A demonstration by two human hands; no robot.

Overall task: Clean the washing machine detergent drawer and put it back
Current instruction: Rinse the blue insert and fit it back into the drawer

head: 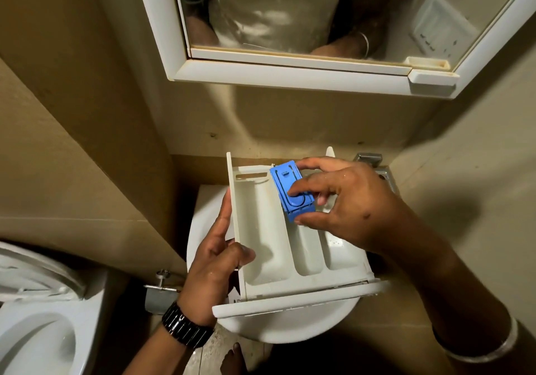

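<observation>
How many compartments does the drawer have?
3 in the drawer: a wide left one, a narrow middle one under the blue insert, and a right one partly hidden by the right hand.

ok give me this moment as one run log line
left hand: grips detergent drawer by its side wall | right hand: pinches blue insert at middle compartment | drawer over sink | stage: insert half seated

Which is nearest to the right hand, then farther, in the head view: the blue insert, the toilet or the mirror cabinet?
1. Blue insert: pinched by the right hand, over the drawer.
2. Mirror cabinet: above, on the wall.
3. Toilet: far lower left.
</observation>
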